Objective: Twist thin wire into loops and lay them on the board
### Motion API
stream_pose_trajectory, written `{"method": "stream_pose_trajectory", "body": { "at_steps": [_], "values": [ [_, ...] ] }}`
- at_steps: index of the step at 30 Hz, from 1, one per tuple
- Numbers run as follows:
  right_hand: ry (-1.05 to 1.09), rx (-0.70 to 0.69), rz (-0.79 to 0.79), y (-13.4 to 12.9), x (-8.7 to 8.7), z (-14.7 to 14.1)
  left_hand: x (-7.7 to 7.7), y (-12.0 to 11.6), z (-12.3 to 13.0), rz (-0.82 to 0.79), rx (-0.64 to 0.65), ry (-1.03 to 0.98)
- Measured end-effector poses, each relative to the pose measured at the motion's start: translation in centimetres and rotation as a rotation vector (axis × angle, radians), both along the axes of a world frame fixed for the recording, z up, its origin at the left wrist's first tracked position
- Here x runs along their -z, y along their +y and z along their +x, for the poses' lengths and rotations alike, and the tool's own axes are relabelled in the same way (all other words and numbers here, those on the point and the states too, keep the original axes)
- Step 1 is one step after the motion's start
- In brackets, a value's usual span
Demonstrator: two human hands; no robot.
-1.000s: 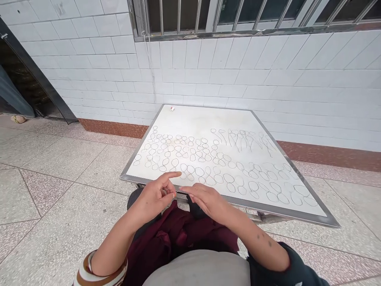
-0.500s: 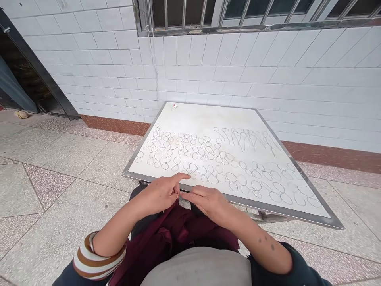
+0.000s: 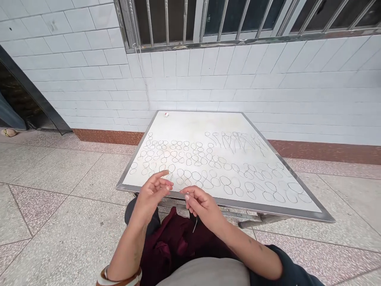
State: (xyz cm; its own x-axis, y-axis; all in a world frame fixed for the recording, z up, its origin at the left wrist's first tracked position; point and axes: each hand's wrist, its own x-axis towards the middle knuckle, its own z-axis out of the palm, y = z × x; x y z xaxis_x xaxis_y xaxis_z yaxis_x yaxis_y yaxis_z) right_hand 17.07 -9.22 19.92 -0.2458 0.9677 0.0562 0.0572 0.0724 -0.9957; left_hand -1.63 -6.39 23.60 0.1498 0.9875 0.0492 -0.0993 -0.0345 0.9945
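My right hand (image 3: 202, 202) is closed in a pinch just off the front edge of the white tabletop (image 3: 190, 123). From its curled fingers a thin pale strand (image 3: 195, 225) hangs down over the dark red cloth (image 3: 166, 246) on my lap. Left of it, my left hand (image 3: 154, 194) is raised with thumb and fingertip brought together and another finger extended. Whatever may be in that pinch is too fine to make out. A small gap separates the two hands. Beyond them, many thin dark loops (image 3: 224, 184), often paired like figure-eights, lie across the tabletop.
A bunch of longer thin loops (image 3: 235, 140) lies toward the right rear. A tiny red-and-white object (image 3: 166, 114) rests at the far left corner. The table's metal rim (image 3: 268, 207) runs close before me. Behind stands a tiled wall (image 3: 190, 83) with a barred window (image 3: 220, 20).
My hands have drawn apart from nearly touching. The left one has turned upward and moved left, and the right one has curled into a pinch. The hanging strand now shows; the view has tilted up.
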Motion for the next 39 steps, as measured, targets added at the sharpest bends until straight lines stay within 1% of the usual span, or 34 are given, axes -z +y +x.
{"method": "stream_pose_trajectory", "body": {
  "at_steps": [2, 5, 9, 12, 16, 18, 23, 26, 29, 32, 35, 39],
  "values": [
    [0.013, -0.01, -0.008, 0.1, -0.1, 0.1, 1.0, -0.8, 1.2, -0.048, -0.002, -0.11],
    [-0.021, 0.012, 0.03, 0.1, 0.0, 0.2, 1.4, -1.7, 2.7, -0.071, -0.059, -0.182],
    [-0.066, 0.028, 0.091, 0.2, 0.2, 0.4, 1.3, -2.2, 3.6, -0.06, -0.163, -0.18],
    [-0.115, 0.055, 0.171, 0.2, 0.3, 0.4, 1.3, -2.5, 4.2, -0.034, -0.221, -0.18],
    [-0.195, 0.098, 0.31, 0.1, 0.4, 0.4, 1.3, -2.9, 5.0, 0.011, -0.274, -0.152],
    [-0.227, 0.105, 0.351, 0.1, 0.4, 0.4, 1.2, -3.1, 5.3, 0.025, -0.287, -0.138],
    [-0.258, 0.112, 0.38, 0.2, 0.1, 0.4, 0.9, -3.4, 5.6, 0.036, -0.301, -0.066],
    [-0.254, 0.12, 0.387, 0.1, 0.0, 0.4, 0.6, -3.6, 5.8, 0.042, -0.345, -0.002],
    [-0.254, 0.092, 0.385, 0.1, 0.2, 0.3, 0.2, -3.7, 5.9, 0.055, -0.384, 0.054],
    [-0.249, 0.021, 0.353, 0.0, 0.7, 0.2, 0.1, -3.6, 5.6, 0.071, -0.413, 0.061],
    [-0.217, -0.051, 0.315, -0.2, 1.7, 0.3, 0.1, -3.5, 4.9, 0.09, -0.415, 0.063],
    [-0.23, -0.08, 0.352, -0.4, 2.6, 0.7, 0.0, -3.5, 4.0, 0.092, -0.383, 0.074]
  ]
}}
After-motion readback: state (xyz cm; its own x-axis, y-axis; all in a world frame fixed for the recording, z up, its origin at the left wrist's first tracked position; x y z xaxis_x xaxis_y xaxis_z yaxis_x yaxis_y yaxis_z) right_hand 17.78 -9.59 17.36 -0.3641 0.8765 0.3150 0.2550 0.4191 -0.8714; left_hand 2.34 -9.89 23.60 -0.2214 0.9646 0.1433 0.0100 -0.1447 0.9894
